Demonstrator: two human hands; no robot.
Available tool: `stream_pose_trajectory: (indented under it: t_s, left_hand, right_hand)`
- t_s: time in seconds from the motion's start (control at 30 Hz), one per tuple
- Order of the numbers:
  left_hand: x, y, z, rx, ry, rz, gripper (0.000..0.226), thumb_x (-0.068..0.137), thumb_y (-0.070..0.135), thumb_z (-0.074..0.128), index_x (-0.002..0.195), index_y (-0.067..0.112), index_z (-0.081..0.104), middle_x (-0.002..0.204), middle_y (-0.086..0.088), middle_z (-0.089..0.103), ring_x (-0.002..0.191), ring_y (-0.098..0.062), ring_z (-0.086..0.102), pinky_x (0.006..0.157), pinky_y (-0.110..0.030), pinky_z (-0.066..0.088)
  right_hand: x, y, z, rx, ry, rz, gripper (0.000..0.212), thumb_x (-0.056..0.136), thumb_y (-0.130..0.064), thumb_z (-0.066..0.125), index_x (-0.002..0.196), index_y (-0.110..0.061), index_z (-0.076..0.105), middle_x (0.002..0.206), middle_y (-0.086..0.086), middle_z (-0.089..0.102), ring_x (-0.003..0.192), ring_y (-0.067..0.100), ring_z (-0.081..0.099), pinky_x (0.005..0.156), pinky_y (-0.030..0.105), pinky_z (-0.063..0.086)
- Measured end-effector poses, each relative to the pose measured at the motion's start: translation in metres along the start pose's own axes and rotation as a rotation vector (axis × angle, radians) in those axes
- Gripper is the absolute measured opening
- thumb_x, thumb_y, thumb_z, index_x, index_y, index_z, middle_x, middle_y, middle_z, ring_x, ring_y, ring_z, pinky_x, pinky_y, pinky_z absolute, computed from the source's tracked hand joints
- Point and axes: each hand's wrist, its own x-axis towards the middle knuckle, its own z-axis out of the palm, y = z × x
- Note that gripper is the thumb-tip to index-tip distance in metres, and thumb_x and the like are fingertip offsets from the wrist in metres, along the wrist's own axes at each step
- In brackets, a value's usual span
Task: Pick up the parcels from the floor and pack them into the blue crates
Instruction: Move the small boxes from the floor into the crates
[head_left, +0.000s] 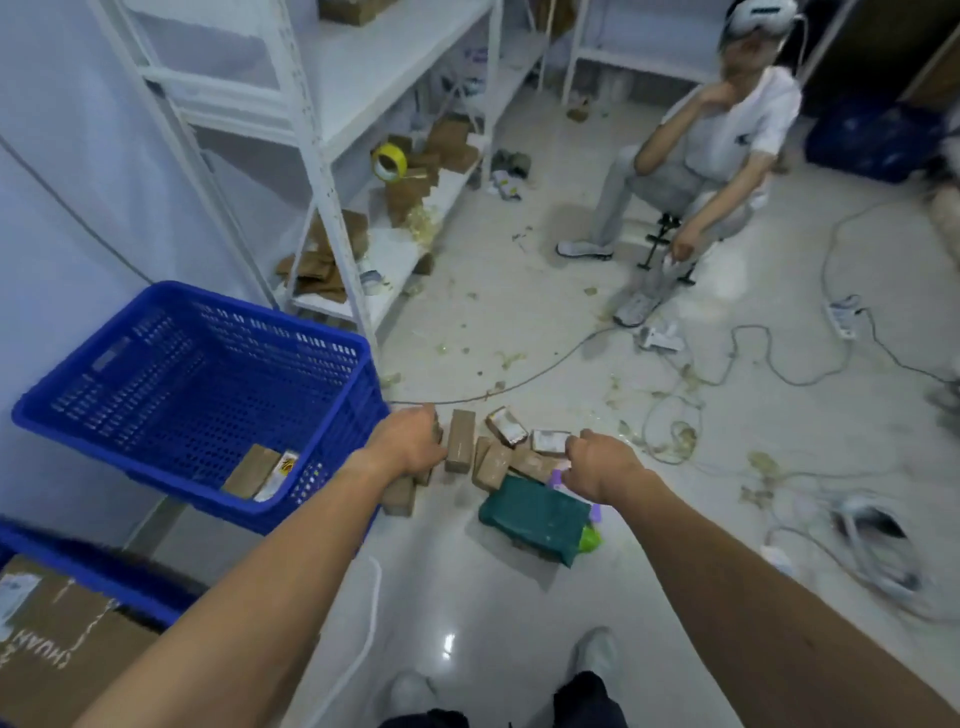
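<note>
Several small brown parcels (461, 440) lie in a heap on the floor just right of a blue crate (332, 364). The crate holds two parcels (253, 470) in its near corner. My left hand (410, 441) reaches down at the heap's left end, fingers curled around a brown parcel whose lower part shows beneath the hand. My right hand (597, 465) is at the heap's right end, fingers curled on a parcel with a white label (548, 441). A dark green parcel (535, 517) lies in front of the heap.
A second blue crate (104, 571) with a cardboard box (52, 639) stands at the lower left. White shelving (322, 171) rises behind the crate. A seated person (691, 171) is at the far right. Cables (753, 374) and tape scraps litter the floor.
</note>
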Motion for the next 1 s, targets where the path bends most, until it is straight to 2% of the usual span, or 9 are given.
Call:
stream_pose_trajectory:
  t_s: [0.13, 0.23, 0.3, 0.4, 0.47, 0.53, 0.73, 0.87, 1.0]
  left_hand:
    - [0.021, 0.067, 0.026, 0.089, -0.061, 0.069, 0.045, 0.087, 0.037, 0.058, 0.124, 0.011, 0.053, 0.114, -0.011, 0.066, 0.102, -0.030, 0.062, 0.083, -0.036, 0.051]
    - [0.034, 0.118, 0.049, 0.096, -0.092, 0.074, 0.048, 0.088, 0.040, 0.061, 0.125, 0.012, 0.051, 0.117, -0.012, 0.063, 0.102, -0.030, 0.060, 0.081, -0.035, 0.050]
    - [0.039, 0.151, 0.064, 0.131, -0.124, 0.070, 0.040, 0.086, 0.040, 0.061, 0.116, 0.014, 0.056, 0.115, -0.010, 0.062, 0.099, -0.029, 0.059, 0.073, -0.033, 0.045]
    - [0.050, 0.194, 0.088, 0.143, -0.160, 0.061, 0.029, 0.083, 0.040, 0.059, 0.101, 0.018, 0.058, 0.109, -0.009, 0.066, 0.088, -0.025, 0.058, 0.068, -0.031, 0.041]
    - [0.059, 0.214, 0.101, 0.122, -0.169, 0.046, 0.034, 0.083, 0.038, 0.060, 0.109, 0.017, 0.058, 0.108, -0.008, 0.067, 0.085, -0.023, 0.057, 0.069, -0.032, 0.044]
    - [0.061, 0.229, 0.110, 0.113, -0.175, 0.030, 0.041, 0.085, 0.037, 0.061, 0.118, 0.015, 0.056, 0.111, -0.009, 0.066, 0.091, -0.025, 0.060, 0.076, -0.035, 0.051]
    - [0.068, 0.238, 0.130, 0.033, -0.195, -0.080, 0.052, 0.087, 0.038, 0.064, 0.129, 0.012, 0.050, 0.118, -0.011, 0.065, 0.104, -0.028, 0.062, 0.086, -0.038, 0.053]
    - [0.081, 0.227, 0.135, -0.047, -0.174, -0.149, 0.056, 0.087, 0.041, 0.063, 0.133, 0.012, 0.049, 0.122, -0.011, 0.063, 0.108, -0.028, 0.061, 0.090, -0.039, 0.051]
    - [0.101, 0.204, 0.146, -0.155, -0.192, -0.232, 0.055, 0.090, 0.036, 0.060, 0.136, 0.010, 0.047, 0.124, -0.013, 0.060, 0.112, -0.030, 0.058, 0.090, -0.037, 0.049]
  right_hand:
    - [-0.024, 0.077, 0.028, 0.049, -0.017, 0.089, 0.039, 0.094, -0.030, 0.048, 0.127, -0.010, 0.052, 0.125, 0.010, 0.053, 0.115, 0.028, 0.054, 0.089, 0.032, 0.044]
    - [-0.037, 0.132, 0.044, 0.095, -0.020, 0.118, 0.040, 0.095, -0.034, 0.048, 0.127, -0.009, 0.051, 0.125, 0.010, 0.052, 0.115, 0.028, 0.054, 0.090, 0.031, 0.043]
    - [-0.046, 0.168, 0.057, 0.129, -0.038, 0.125, 0.043, 0.095, -0.037, 0.049, 0.127, -0.009, 0.051, 0.125, 0.011, 0.052, 0.115, 0.029, 0.055, 0.090, 0.031, 0.043]
    - [-0.050, 0.218, 0.077, 0.128, -0.062, 0.126, 0.038, 0.095, -0.032, 0.048, 0.124, -0.008, 0.052, 0.123, 0.011, 0.053, 0.112, 0.029, 0.056, 0.086, 0.031, 0.043]
    - [-0.047, 0.245, 0.083, 0.115, -0.078, 0.116, 0.034, 0.094, -0.026, 0.047, 0.121, -0.006, 0.053, 0.121, 0.012, 0.054, 0.109, 0.029, 0.056, 0.082, 0.030, 0.042]
    - [-0.040, 0.265, 0.087, 0.097, -0.095, 0.099, 0.033, 0.094, -0.024, 0.047, 0.120, -0.005, 0.053, 0.120, 0.012, 0.054, 0.109, 0.029, 0.057, 0.082, 0.030, 0.042]
    - [0.001, 0.277, 0.080, 0.047, -0.113, -0.011, 0.034, 0.095, -0.027, 0.047, 0.121, -0.006, 0.053, 0.120, 0.011, 0.054, 0.111, 0.029, 0.056, 0.086, 0.032, 0.044]
    - [0.041, 0.256, 0.066, 0.012, -0.104, -0.119, 0.036, 0.095, -0.030, 0.048, 0.121, -0.006, 0.053, 0.117, 0.011, 0.054, 0.109, 0.029, 0.056, 0.084, 0.032, 0.044]
    - [0.086, 0.222, 0.059, -0.031, -0.134, -0.207, 0.035, 0.094, -0.030, 0.049, 0.122, -0.010, 0.052, 0.114, 0.008, 0.053, 0.107, 0.027, 0.057, 0.084, 0.033, 0.044]
